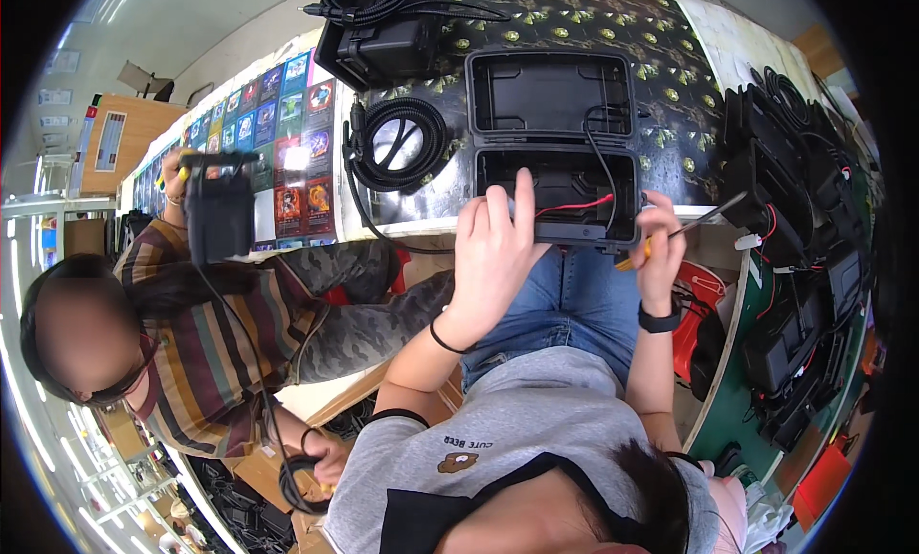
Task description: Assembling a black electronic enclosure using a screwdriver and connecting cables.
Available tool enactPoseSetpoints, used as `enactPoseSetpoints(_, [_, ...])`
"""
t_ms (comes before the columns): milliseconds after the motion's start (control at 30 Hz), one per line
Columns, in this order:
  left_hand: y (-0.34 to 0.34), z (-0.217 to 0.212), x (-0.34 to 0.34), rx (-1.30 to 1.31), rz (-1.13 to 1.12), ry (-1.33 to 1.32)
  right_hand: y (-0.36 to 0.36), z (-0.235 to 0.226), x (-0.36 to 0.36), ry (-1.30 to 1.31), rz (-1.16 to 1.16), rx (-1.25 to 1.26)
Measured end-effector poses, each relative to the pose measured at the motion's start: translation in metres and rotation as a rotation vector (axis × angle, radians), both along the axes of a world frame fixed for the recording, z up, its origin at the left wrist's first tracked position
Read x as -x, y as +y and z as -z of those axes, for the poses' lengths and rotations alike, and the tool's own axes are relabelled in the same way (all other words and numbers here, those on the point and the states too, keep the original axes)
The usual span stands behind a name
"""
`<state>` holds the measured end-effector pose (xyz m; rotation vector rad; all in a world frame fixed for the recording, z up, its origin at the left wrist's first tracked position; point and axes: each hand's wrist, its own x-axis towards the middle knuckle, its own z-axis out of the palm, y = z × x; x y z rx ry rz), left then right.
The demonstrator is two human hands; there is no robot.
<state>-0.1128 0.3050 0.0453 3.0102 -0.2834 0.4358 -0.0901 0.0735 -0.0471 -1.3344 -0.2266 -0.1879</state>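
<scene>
Along the near edge of a long surface (pixel 675 113) with shiny black, gold-patterned covering, work is in hand. At its right is a group of black plastic boxes (pixel 766 190). Near the middle sits an open black plastic box (pixel 584 232), its hinged lid (pixel 553 92) laid back. To its left rests a black ribbed cable (pixel 433 137), wound in a ring. The left hand (pixel 498 228) reaches over the box's front, fingers rather straight; whether they pinch something, one cannot tell. The right hand (pixel 659 248), beside the right front corner, grips a yellow-handled metal screwdriver (pixel 706 216) pointing away from the box. Inside shows a thin red wire (pixel 579 205).

The work seems partly done: the wire is inside, but uncovered, and the lid is not closed. Room looks tight on the near side and toward the cable; rightward it seems wider.
</scene>
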Motion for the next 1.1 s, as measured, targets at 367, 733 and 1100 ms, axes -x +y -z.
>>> enactPoseSetpoints(367, [0.010,0.014,0.007,0.109,0.129,0.004,0.015,-0.080,-0.096,0.200,0.106,0.235])
enactPoseSetpoints(733, [-0.001,0.000,0.014,0.095,0.009,0.010,0.024,-0.079,-0.127,0.177,-0.002,0.497])
enactPoseSetpoints(1100, [-0.024,0.020,0.011,-0.004,0.321,-0.235,0.029,-0.081,-0.117,-0.053,0.035,0.471])
